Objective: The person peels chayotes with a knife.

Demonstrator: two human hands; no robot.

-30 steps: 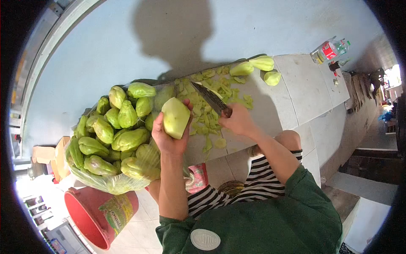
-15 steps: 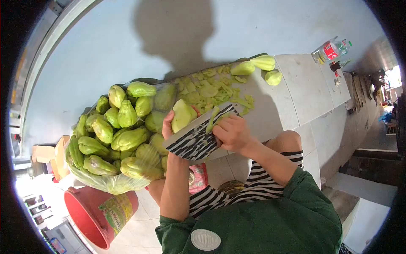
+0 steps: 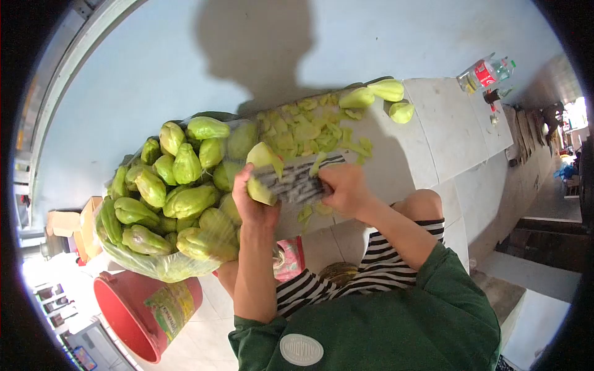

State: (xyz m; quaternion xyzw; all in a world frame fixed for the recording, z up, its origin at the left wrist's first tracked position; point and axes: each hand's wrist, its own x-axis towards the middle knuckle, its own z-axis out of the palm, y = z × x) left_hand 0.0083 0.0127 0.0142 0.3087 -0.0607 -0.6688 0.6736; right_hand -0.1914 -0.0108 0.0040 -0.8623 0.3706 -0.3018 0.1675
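A: Surface [image 3: 436, 133] finish?
B: Smooth pale tile, faint sheen.
A: Bag [image 3: 167, 270], left edge?
B: Clear plastic film, glossy, wrinkled.
A: Bottle [image 3: 485, 73], far right corner?
B: Clear plastic, glossy.
A: Bucket [image 3: 127, 312], off near left corner?
B: Smooth plastic, slight gloss. Knife [image 3: 302, 180]: metal-looking blade, finish blurred.

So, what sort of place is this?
Probably a home or small food-preparation spot: a knife at a pale green vegetable, peelings scattered on a tiled ledge, and a bulging clear bag of unpeeled vegetables.
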